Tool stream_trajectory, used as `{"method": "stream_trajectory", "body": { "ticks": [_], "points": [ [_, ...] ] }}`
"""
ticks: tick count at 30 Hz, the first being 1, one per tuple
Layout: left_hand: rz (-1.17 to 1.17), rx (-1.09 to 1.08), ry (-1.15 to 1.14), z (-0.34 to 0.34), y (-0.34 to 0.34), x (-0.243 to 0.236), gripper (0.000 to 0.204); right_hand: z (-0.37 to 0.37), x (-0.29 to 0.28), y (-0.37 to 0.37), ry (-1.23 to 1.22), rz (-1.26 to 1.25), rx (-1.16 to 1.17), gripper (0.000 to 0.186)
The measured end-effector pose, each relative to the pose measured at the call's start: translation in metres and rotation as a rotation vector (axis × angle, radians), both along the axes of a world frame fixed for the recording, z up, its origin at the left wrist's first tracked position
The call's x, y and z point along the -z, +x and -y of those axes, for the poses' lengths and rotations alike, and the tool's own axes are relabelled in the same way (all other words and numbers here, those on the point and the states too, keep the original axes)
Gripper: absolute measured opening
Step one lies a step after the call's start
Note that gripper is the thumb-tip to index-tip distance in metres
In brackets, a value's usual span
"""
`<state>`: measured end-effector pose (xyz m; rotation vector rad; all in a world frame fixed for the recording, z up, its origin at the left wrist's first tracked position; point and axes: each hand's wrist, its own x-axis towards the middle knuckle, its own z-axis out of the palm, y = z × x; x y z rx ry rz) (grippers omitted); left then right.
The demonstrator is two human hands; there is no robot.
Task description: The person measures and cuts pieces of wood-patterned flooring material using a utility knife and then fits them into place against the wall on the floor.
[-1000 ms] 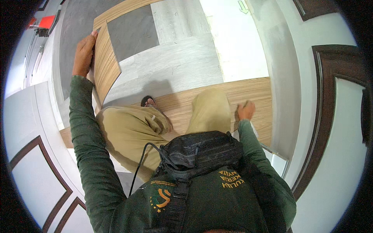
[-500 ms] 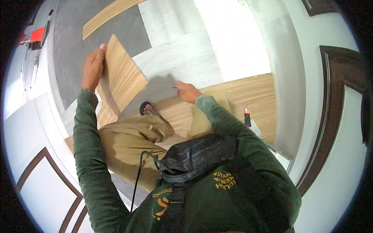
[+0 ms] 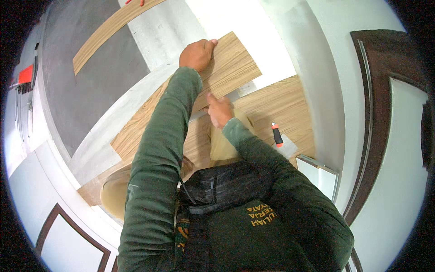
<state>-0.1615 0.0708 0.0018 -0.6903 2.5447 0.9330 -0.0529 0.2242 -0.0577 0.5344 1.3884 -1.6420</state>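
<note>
A long wood-look plank (image 3: pixel 231 63) lies slantwise in front of me, over the pale floor and partly hidden by my left arm. My left hand (image 3: pixel 197 55) grips its far edge near the right end, fingers folded over. At the near edge, my right hand (image 3: pixel 219 112) has its fingers curled, with thumb and forefinger against the plank; its other fingers are partly hidden. Nearer to me, similar wood-look flooring (image 3: pixel 285 102) runs to the right wall. On it rests a black-and-orange cutter (image 3: pixel 277 134), beside a pale scrap (image 3: pixel 288 145).
Another narrow wood-look strip (image 3: pixel 108 36) lies at the far left on dark grey flooring (image 3: pixel 108 68), with small red-handled tools (image 3: pixel 136 2) by its far end. A white box-like piece (image 3: pixel 319 177) stands near the right wall. A dark-framed door (image 3: pixel 376 90) is at right.
My left hand has swung the plank from upright at the left down to the right, so it lies lower and slantwise. My right hand now meets its near edge. The view has shifted slightly.
</note>
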Motion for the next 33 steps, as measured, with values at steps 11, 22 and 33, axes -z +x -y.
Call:
{"method": "stream_trajectory", "body": {
  "ticks": [11, 22, 33],
  "points": [
    [0.381, -0.013, -0.190, 0.064, 0.137, 0.128, 0.060, -0.124, 0.153, -0.087, 0.209, -0.018, 0.421, 0.053],
    [0.272, 0.066, -0.174, 0.011, 0.125, 0.155, 0.050, -0.153, 0.149, -0.126, 0.597, -0.006, 0.460, 0.074],
    [0.176, -0.074, -0.340, 0.014, 0.143, 0.180, 0.036, -0.157, 0.112, -0.143, 0.830, -0.082, -0.223, 0.056]
  ]
}}
